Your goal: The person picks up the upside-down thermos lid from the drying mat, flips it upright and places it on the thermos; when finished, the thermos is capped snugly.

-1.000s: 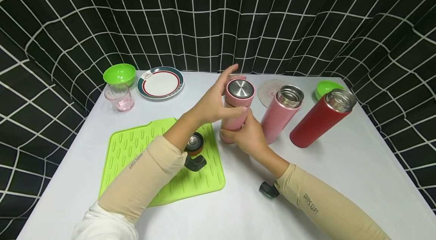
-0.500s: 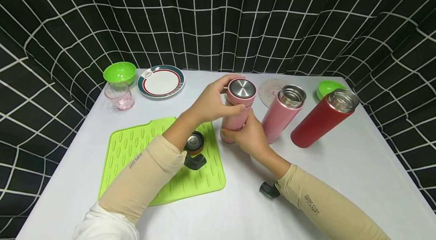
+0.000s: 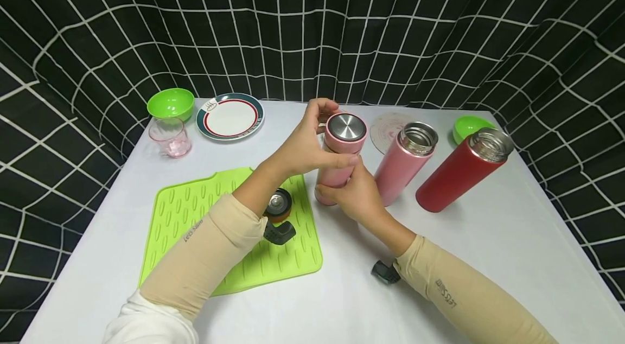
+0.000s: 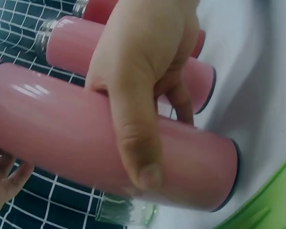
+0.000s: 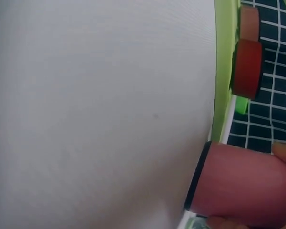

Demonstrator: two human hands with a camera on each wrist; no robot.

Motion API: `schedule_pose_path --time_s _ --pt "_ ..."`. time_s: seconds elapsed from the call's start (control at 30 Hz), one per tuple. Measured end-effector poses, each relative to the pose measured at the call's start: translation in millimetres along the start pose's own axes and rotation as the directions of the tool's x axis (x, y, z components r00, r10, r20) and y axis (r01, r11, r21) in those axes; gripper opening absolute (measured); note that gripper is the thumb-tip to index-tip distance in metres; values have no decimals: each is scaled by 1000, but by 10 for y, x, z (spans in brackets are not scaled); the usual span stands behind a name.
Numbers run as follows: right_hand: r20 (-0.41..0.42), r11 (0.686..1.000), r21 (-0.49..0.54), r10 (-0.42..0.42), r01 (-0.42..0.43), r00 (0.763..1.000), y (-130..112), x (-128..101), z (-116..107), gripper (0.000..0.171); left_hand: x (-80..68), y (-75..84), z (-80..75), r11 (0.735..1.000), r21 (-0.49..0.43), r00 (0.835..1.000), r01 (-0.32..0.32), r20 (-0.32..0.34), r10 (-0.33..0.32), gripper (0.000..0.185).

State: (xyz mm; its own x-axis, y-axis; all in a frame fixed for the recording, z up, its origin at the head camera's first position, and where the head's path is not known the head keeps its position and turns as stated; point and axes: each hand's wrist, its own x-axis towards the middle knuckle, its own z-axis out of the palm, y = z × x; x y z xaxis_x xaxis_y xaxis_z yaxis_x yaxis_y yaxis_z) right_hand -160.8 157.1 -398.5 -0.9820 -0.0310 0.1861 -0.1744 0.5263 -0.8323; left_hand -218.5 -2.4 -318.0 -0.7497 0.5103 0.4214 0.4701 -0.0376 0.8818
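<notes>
A pink thermos (image 3: 334, 176) stands upright on the table with its steel-topped pink lid (image 3: 347, 127) on. My left hand (image 3: 305, 147) is round the lid, its fingers curled at the back left and its thumb across the front just below the lid. Lower down, my right hand (image 3: 358, 195) grips the thermos body, with the thumb wrapped across it in the left wrist view. To the right, an open pink thermos (image 3: 402, 167) and an open red thermos (image 3: 456, 176) show bare steel necks.
A red lid (image 5: 248, 69) and a pink lid (image 5: 249, 24) lie on the green mat (image 3: 180, 224). Behind are a green bowl (image 3: 171, 104), a pink glass (image 3: 172, 139), a plate (image 3: 229, 118), a round coaster (image 3: 386, 129) and another green bowl (image 3: 469, 126).
The left fingers came down round the lid, then shifted back and up a little, while its thumb slid slightly right. My right hand keeps its hold, and the thermos stays in place.
</notes>
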Motion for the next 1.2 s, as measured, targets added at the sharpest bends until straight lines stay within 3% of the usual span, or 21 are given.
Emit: schedule_pose_path --time_s 0.1,0.17,0.27,0.47,0.63,0.87,1.0,1.1,1.2 --pt "9 1000 3 -9 9 1000 -14 5 4 80 -7 0 -5 998 58 1000 24 -21 -23 71" --pt "22 1000 11 -17 17 1000 -23 10 9 81 -10 -4 -20 999 38 1000 17 -12 -17 65" --pt "42 1000 10 -25 24 999 -26 10 11 75 -24 -8 -16 999 26 1000 30 2 -30 70" --pt "32 999 -24 -28 28 999 -9 9 -17 70 -7 -25 45 988 148 995 35 -103 -20 70" --pt "29 999 -42 -11 12 1000 -1 19 -27 78 -7 -7 -22 997 81 999 -13 -37 16 67" --pt "38 999 -20 -24 25 999 -6 6 -48 73 -1 5 22 979 202 997 23 -78 -7 71" --pt "38 1000 -27 6 -5 999 -22 -2 -63 75 37 -26 -46 997 73 1000 9 7 -10 63" --pt "43 999 -33 16 -14 999 -25 2 -59 74 41 -50 -66 999 -23 996 37 83 -35 69" --pt "51 999 -42 0 2 999 -27 19 -30 71 -3 -41 -40 996 49 997 71 22 -72 74"
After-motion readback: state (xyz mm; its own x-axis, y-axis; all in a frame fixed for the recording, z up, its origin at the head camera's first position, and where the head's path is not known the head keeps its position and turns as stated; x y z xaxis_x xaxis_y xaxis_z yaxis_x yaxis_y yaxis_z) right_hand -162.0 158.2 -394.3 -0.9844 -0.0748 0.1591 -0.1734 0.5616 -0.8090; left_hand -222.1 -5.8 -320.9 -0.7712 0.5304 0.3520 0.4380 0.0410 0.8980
